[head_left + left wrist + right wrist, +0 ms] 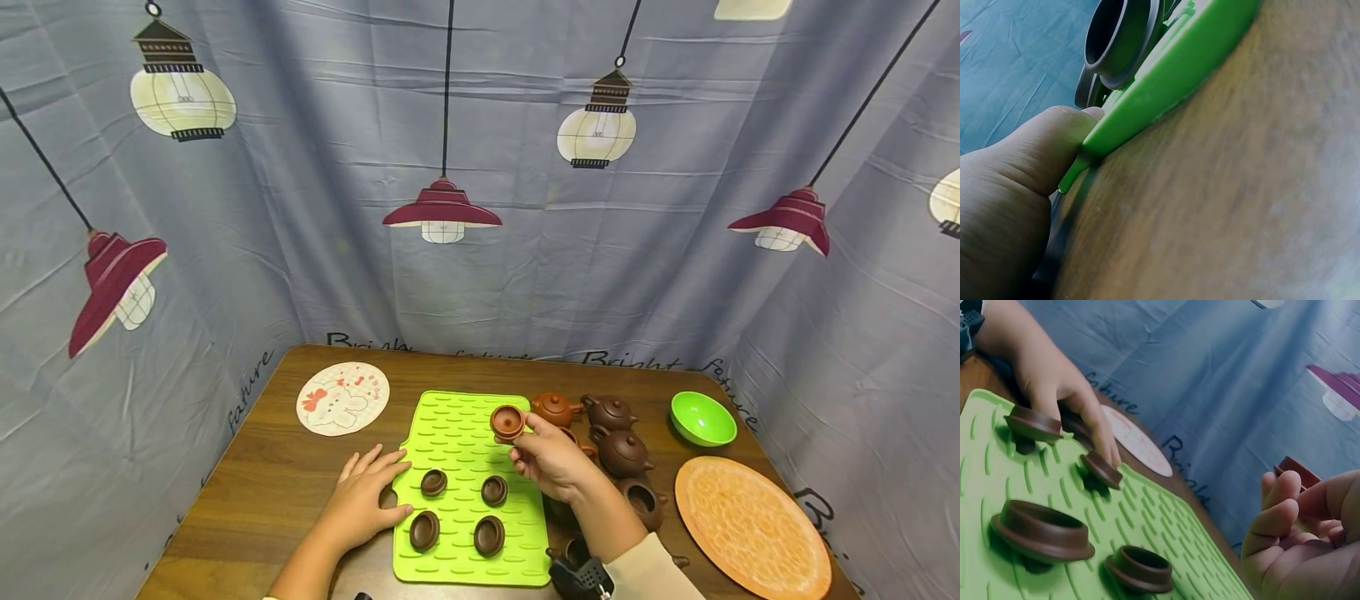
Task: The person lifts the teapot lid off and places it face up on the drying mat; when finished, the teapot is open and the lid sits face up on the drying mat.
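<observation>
Above the green drying mat, my right hand pinches a reddish-brown teapot lid between thumb and fingers. Its hollow underside faces the head camera. Several dark brown teapot lids lie upside down on the mat, among them a larger one at the front right and a smaller one at the back left. Along the mat's left edge rests my left hand, fingers spread and thumb reaching onto the mat. The left wrist view shows that thumb against the mat's rim.
Right of the mat stand brown teapots and an orange-brown teapot, partly behind my right arm. Farther right are a green bowl and an orange oval mat. A round rabbit-print mat lies at the back left.
</observation>
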